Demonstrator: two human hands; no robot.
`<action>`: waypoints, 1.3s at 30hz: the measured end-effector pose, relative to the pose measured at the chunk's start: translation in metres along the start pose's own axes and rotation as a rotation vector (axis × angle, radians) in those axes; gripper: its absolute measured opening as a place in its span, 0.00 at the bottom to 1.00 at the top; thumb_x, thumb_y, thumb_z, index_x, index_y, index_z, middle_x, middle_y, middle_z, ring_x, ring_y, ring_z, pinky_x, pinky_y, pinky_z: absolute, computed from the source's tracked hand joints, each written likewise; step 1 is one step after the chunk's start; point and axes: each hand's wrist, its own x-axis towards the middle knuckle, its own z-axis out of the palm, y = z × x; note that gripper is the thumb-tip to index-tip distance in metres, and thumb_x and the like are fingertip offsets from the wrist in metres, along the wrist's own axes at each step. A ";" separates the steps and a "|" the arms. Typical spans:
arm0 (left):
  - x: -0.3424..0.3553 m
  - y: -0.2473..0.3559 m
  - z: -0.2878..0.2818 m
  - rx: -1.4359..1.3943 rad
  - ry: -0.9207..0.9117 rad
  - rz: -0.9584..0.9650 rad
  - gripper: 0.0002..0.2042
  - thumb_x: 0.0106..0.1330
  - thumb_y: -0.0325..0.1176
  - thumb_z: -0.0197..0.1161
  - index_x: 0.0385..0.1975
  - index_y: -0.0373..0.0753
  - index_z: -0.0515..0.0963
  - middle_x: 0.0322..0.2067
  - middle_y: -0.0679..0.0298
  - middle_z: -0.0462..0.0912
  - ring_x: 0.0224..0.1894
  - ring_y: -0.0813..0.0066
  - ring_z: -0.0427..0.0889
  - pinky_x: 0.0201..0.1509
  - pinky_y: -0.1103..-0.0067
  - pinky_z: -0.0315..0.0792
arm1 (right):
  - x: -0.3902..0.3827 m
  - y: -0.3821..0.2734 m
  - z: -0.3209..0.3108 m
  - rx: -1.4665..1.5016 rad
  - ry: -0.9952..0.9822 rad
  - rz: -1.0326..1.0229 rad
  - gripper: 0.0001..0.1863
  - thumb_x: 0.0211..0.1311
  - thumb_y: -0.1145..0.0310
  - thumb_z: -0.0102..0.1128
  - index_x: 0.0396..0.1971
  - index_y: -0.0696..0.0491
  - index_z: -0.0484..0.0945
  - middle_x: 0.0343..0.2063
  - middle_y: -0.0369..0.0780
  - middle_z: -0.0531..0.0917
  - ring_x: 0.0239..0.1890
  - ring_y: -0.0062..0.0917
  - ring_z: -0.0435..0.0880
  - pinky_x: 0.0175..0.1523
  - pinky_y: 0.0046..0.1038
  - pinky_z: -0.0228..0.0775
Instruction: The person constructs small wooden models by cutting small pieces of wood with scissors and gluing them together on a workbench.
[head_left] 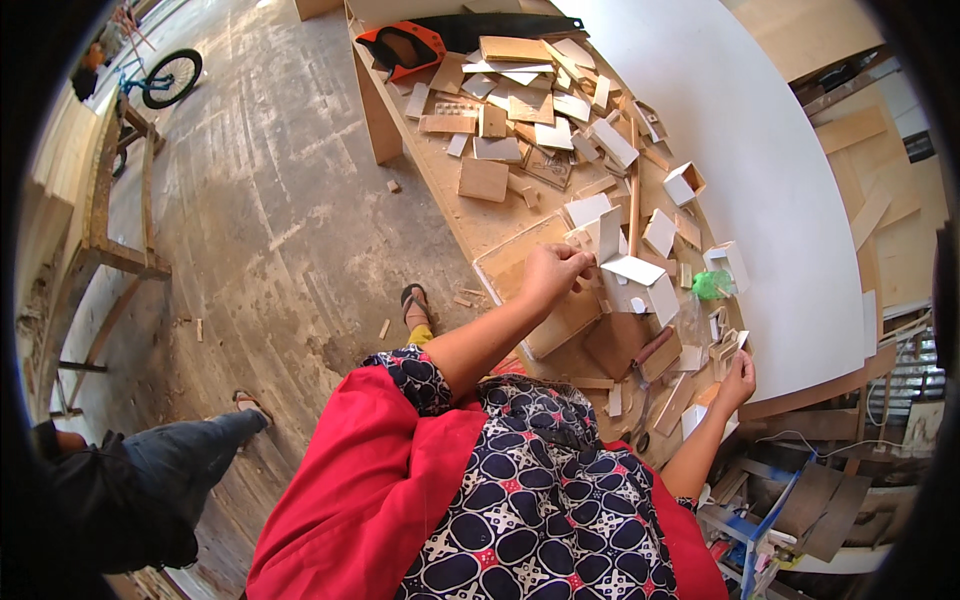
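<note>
My left hand point(560, 272) is closed in a pinch beside an upright white panel point(609, 234) and a flat white panel point(634, 269). Whatever its fingertips hold is too small to make out. Out to the right, my right hand point(738, 381) pinches a small white piece point(743, 341) over the table edge, near several little wooden offcuts point(724, 352). Between the hands lie a white-faced block point(662, 298) and a crumpled green plastic bottle point(712, 285). Under my left forearm is a wide brown board point(565, 325).
Wood offcuts point(483, 181) are heaped along the workbench point(440, 185), with an orange-handled saw point(402, 50) at its far end. Scissors point(642, 438) lie near my body. A large white sheet point(790, 240) borders the right side. A person point(150, 490) stands at left.
</note>
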 end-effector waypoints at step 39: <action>-0.096 -0.028 0.030 0.862 -0.622 0.585 0.09 0.52 0.32 0.66 0.31 0.36 0.78 0.28 0.56 0.79 0.28 0.59 0.80 0.31 0.73 0.74 | -0.183 -0.093 -0.002 -0.250 -0.470 -0.244 0.17 0.45 0.60 0.69 0.34 0.53 0.80 0.28 0.40 0.79 0.27 0.32 0.80 0.32 0.30 0.71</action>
